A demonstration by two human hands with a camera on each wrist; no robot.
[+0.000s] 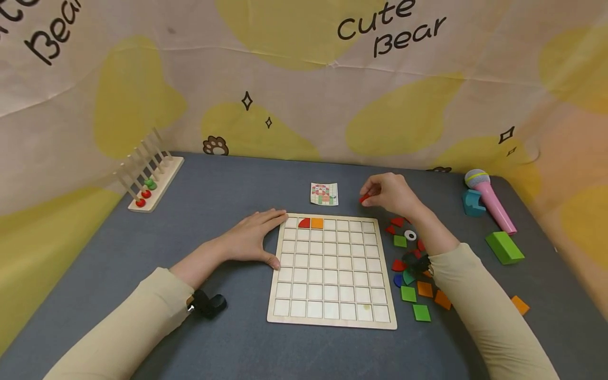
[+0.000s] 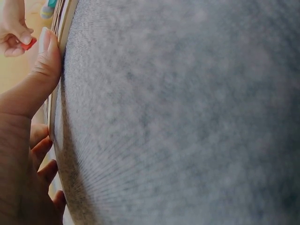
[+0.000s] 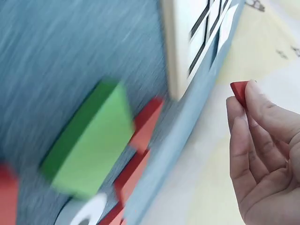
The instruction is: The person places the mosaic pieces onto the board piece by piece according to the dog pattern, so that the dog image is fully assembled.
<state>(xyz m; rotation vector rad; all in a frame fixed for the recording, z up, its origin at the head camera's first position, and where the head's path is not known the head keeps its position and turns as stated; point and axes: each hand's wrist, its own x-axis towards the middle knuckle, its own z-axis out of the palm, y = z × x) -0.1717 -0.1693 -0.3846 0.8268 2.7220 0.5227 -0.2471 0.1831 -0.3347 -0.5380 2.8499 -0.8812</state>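
My right hand point(image 1: 390, 192) pinches a small red piece point(image 3: 239, 91) between thumb and fingertips, raised beyond the upper right corner of the wooden grid board point(image 1: 332, 324). A red quarter-round piece point(image 1: 304, 223) and an orange square point(image 1: 316, 223) lie side by side in the board's far row. With thumb and fingers spread, my left hand point(image 1: 249, 236) touches the board's left edge near its far corner. In the left wrist view its thumb point(image 2: 46, 61) presses along the board's side. A small patterned card point(image 1: 324, 194) lies beyond the board.
Loose red, green, orange and blue pieces lie right of the board, among them a green square point(image 1: 408, 294) and a white ring point(image 1: 410, 236). Farther right are a pink toy microphone point(image 1: 495, 203), a teal block point(image 1: 473, 203) and a green block point(image 1: 505, 247). A peg stand point(image 1: 163, 184) stands far left.
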